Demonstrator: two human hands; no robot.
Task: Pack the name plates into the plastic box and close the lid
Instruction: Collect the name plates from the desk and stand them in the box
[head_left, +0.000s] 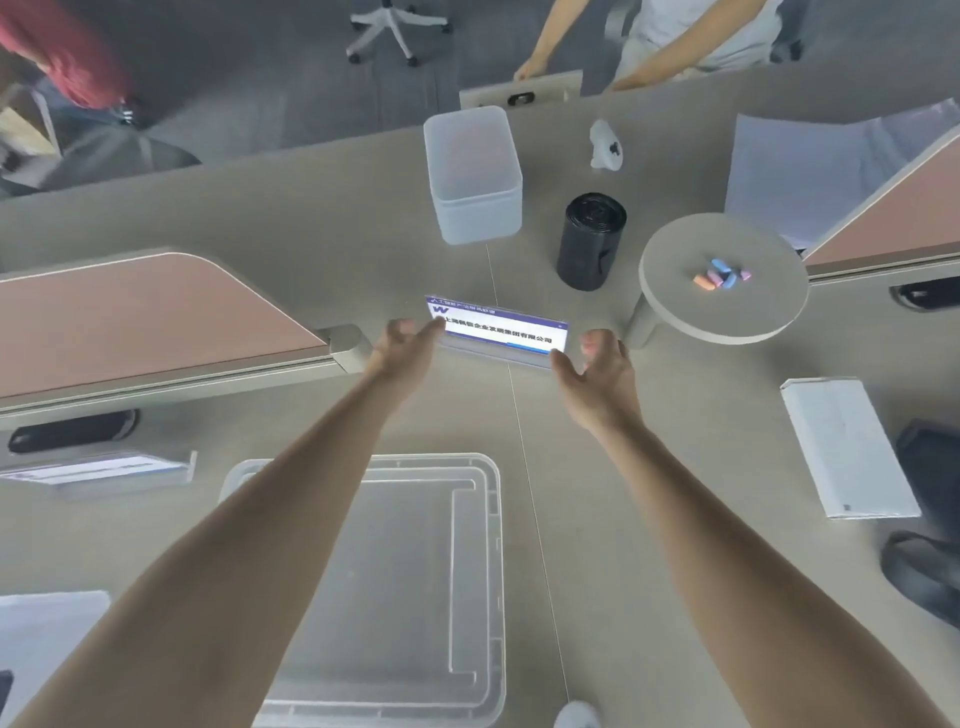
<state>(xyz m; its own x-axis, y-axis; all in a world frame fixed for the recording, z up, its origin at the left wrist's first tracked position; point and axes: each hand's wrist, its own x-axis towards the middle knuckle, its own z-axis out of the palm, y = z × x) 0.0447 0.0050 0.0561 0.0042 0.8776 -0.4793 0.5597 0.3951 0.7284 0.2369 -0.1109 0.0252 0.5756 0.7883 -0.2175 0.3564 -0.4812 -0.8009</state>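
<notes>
At the middle of the pale grey desk (291, 223) stands the clear acrylic name plate with a white card, blue logo and black lettering (498, 328), upright on its base. My left hand (402, 344) is at its nine o'clock end, fingers spread and lightly curved, one fingertip just touching the upper corner. My right hand (598, 358) is at its three o'clock end, fingers wide apart and half curled, the thumb tip against the lower corner. Neither hand has closed round the plate; both are open and holding nothing.

At six o'clock, under my forearms, lies the large translucent plastic box (441, 582); whether I see its lid or its open top I cannot tell. A second clear name plate (104, 467) lies at eight o'clock. At twelve o'clock stands a small frosted plastic tub (472, 171). At one o'clock is a black roll of bags (591, 241), and at three o'clock a round grey stand (675, 306) carrying coloured chalk pieces (721, 274).
</notes>
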